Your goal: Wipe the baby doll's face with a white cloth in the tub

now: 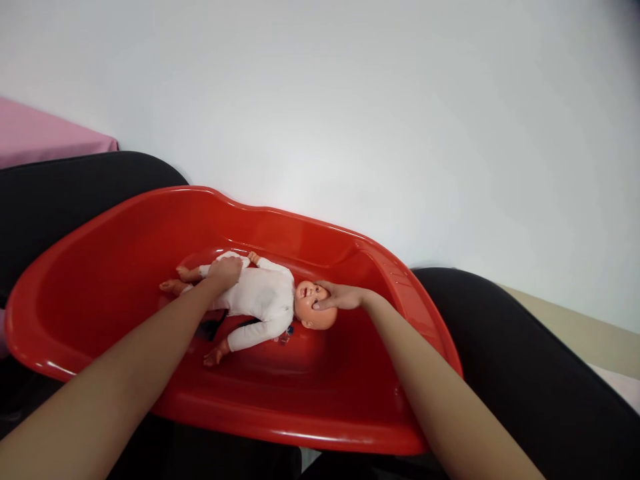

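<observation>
Around both hands curves a red tub [100,280]; inside lies a baby doll [260,303], left hand [226,271] pressing flat on its body, right hand [343,297] cupping its head. Loosening that cradle could let the head roll.

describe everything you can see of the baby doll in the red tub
The baby doll lies on its back on the floor of the red tub, head to the right. It looks like plastic, with a bald head, open mouth and bare hands and feet, in a white long-sleeved suit. The left hand rests on its legs; the right hand touches its head.
</observation>
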{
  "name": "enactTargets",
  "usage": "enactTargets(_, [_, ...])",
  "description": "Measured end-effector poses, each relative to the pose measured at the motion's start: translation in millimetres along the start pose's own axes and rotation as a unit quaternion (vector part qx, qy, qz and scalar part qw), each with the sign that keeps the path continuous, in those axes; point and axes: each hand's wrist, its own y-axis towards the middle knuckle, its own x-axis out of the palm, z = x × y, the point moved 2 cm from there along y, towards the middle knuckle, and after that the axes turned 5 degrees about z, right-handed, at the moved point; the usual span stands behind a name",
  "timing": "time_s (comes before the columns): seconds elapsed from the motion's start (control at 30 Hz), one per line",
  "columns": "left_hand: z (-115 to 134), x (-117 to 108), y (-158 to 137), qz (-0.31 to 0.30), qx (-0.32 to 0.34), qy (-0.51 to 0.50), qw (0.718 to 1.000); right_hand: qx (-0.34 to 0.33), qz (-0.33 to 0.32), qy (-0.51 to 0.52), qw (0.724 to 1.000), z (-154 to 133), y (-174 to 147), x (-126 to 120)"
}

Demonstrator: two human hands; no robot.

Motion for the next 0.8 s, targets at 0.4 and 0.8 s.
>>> enactTargets(0.4, [73.6,-34.1,-7.4,0.039,0.11,-0.099,0.988,-0.007,-0.001,0.003,1.0,-0.8,-0.2,0.8])
enactTargets(0.8, [50.4,3.6,-8.7,0.042,0.175,-0.063,0.982,-0.018,0.038,-0.005,0.999,-0.6,6.2,3.7])
